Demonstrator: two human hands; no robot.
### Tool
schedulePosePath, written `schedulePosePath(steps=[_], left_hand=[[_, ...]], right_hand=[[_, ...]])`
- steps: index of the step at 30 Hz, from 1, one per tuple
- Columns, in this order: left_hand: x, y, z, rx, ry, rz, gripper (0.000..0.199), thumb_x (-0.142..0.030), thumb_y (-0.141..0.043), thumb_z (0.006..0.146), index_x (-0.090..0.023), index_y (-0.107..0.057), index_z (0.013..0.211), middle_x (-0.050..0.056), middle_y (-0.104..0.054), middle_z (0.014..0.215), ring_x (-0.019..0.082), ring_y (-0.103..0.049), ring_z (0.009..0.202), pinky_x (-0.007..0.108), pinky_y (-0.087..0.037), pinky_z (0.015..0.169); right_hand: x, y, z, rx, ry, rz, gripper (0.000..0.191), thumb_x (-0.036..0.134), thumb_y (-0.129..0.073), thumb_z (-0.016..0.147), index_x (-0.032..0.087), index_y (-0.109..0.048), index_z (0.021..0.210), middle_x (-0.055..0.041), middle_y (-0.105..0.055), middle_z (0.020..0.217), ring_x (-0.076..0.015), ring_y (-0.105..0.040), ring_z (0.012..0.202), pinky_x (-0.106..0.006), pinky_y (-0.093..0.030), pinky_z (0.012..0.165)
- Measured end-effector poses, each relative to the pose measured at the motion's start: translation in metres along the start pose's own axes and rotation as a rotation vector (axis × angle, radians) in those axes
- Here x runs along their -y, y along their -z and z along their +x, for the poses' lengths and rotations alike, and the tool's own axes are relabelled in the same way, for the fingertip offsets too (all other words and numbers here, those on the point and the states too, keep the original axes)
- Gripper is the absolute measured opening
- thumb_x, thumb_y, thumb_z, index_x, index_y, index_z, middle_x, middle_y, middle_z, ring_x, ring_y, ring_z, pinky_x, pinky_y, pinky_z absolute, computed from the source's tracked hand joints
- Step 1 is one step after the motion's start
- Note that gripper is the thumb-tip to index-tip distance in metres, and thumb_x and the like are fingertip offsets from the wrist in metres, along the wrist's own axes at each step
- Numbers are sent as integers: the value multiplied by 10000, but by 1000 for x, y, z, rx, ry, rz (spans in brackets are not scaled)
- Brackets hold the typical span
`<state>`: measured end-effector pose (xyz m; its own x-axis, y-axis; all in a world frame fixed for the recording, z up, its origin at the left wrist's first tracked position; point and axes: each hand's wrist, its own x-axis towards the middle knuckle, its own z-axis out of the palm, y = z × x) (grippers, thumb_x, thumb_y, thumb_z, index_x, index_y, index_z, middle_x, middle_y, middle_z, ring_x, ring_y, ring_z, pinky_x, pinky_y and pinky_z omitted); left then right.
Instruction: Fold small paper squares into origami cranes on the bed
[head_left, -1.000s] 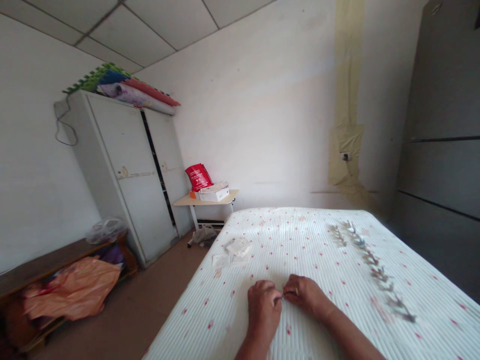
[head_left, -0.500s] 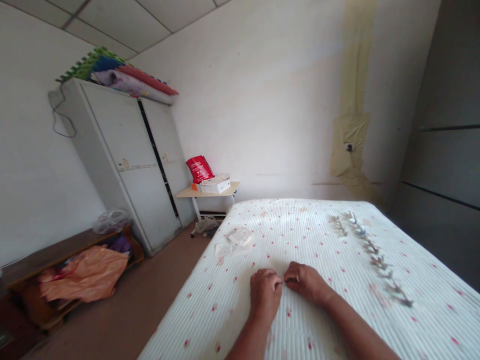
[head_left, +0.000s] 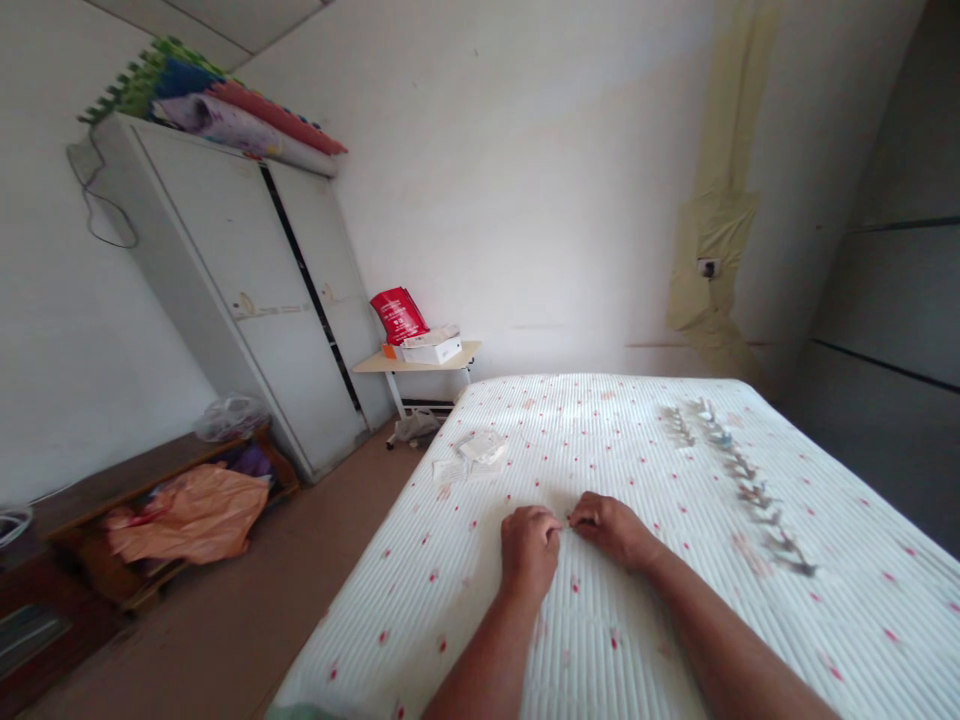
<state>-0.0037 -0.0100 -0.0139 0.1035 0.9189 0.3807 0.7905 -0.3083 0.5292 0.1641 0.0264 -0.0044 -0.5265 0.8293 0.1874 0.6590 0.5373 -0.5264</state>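
Observation:
My left hand [head_left: 529, 548] and my right hand [head_left: 611, 530] are close together over the white, red-dotted quilted bed cover [head_left: 540, 420], a narrow gap between their fingertips. The fingers of both are closed in a pinch; what they hold is too small to make out. On the right part of the bed lies a long row of small grey-brown objects [head_left: 757, 497], with a shorter row [head_left: 677, 425] beside its far end. Thin clear packets and papers [head_left: 480, 450] rest on the bed, ahead and to the left of my hands.
A small table [head_left: 367, 364] beyond the bed bears a red bag [head_left: 400, 316] and a white box [head_left: 433, 348]. At left are a grey cabinet [head_left: 225, 290] with rolled mats on top and a low wooden shelf [head_left: 112, 480] with an orange plastic bag [head_left: 199, 515].
The view has tilted down a little, so the room sits higher in the picture. My hands remain close together in nearly the same place over the bed, fingers still pinched.

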Motion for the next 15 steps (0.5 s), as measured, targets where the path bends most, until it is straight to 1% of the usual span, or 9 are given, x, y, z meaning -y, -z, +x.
schedulePosePath(steps=[4,8,11,15], left_hand=[[2,-2,1,-18,25,-1,155,-109,-549,720,-214,-659,753,-10,-655,828,143,-544,859,279,-370,814],[1,0,1,2,35,-4,161,-104,-552,710,-215,-664,743,-6,-653,843,144,-542,865,282,-369,819],[0,1,1,16,42,-8,157,-105,-561,698,-215,-667,737,-5,-651,852,148,-540,879,286,-369,832],[2,-1,0,-2,30,-16,158,-101,-569,685,-218,-665,727,-10,-650,852,143,-542,874,284,-373,833]], right_hand=[[-4,-2,0,-56,9,59,216,151,-468,747,194,-674,796,-36,-630,829,-136,-571,762,-220,-407,696],[-4,-2,-1,-47,-8,114,161,169,-522,713,195,-672,766,-28,-629,816,-132,-569,733,-217,-411,672],[-4,-1,-1,-43,-12,150,164,175,-520,721,194,-676,768,-30,-627,824,-130,-572,737,-217,-413,678],[-4,-1,-1,-32,-22,150,176,149,-509,714,189,-675,759,-27,-626,818,-125,-572,731,-212,-413,673]])
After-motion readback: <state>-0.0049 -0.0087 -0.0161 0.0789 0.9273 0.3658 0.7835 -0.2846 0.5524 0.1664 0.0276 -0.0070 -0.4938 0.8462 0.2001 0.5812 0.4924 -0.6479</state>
